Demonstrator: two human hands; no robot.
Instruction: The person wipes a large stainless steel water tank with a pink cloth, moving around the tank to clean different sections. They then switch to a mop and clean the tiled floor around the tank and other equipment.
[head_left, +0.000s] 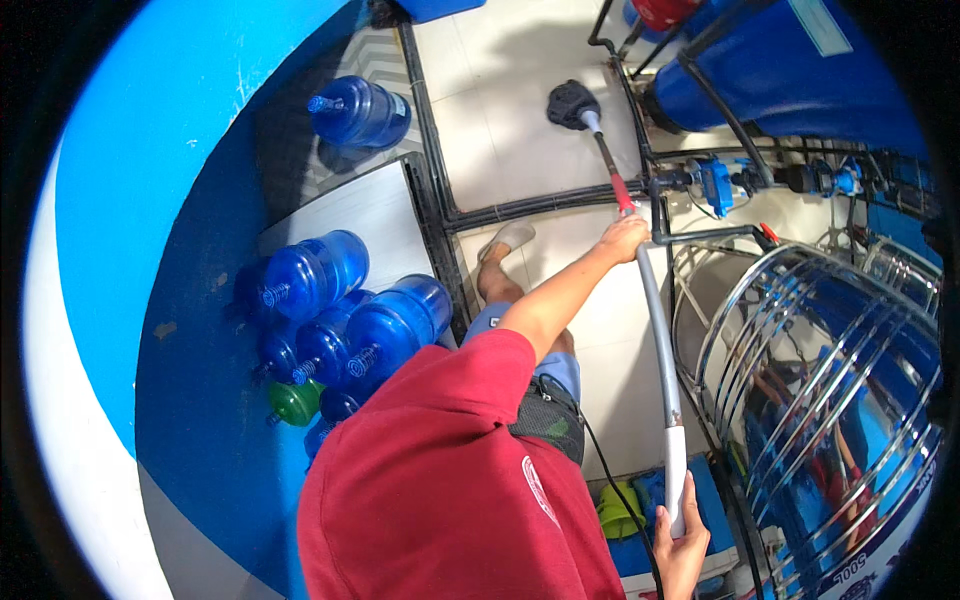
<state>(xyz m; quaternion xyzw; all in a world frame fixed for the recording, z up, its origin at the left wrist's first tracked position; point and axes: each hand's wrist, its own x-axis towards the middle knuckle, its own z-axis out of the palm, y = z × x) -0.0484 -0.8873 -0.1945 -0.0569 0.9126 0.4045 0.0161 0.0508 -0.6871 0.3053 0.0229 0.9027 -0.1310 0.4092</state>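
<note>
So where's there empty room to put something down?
The white floor has a bare patch left of the mop head, with black pipes along its left and near edges. The white board has room too, between the lone bottle and the bunched bottles. It's crowded among those bunched bottles and around the steel tank.

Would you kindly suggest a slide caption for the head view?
Left hand and right hand hold a long-handled mop, with blue water jugs to the left.
</note>
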